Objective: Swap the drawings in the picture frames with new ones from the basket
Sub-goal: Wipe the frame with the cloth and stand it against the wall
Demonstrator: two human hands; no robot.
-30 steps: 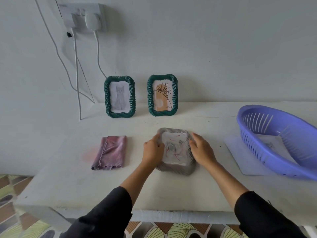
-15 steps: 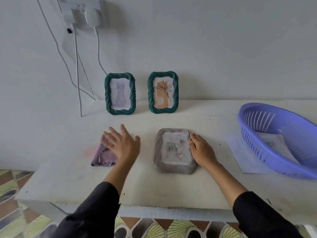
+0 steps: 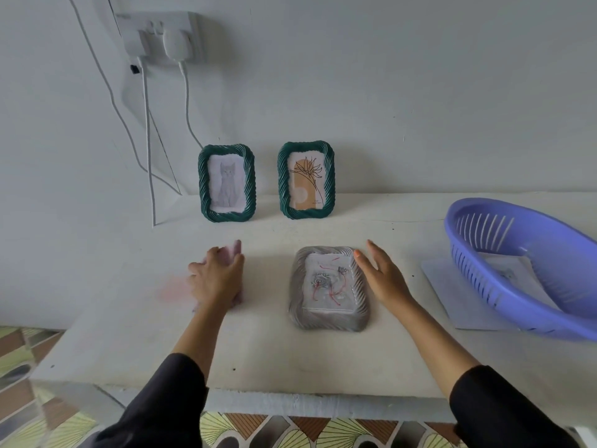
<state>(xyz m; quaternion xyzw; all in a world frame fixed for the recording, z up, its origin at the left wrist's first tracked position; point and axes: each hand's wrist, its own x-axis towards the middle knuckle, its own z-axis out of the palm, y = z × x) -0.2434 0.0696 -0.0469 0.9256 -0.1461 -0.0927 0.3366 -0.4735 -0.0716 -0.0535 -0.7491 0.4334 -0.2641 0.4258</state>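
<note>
My left hand grips the pink cloth; the grey frame lies flat just right, beside my open right hand.

Left hand now on the cloth, right hand off the frame

The left hand, which a second ago gripped the left edge of the grey frame, now lies over the pink cloth at about nine o'clock from that frame, covering most of it; the cloth is blurred, so it seems to be gathered under the fingers. The right hand, earlier pressed to the frame's right edge, now hovers open just beside it at three o'clock, fingers spread.
</note>
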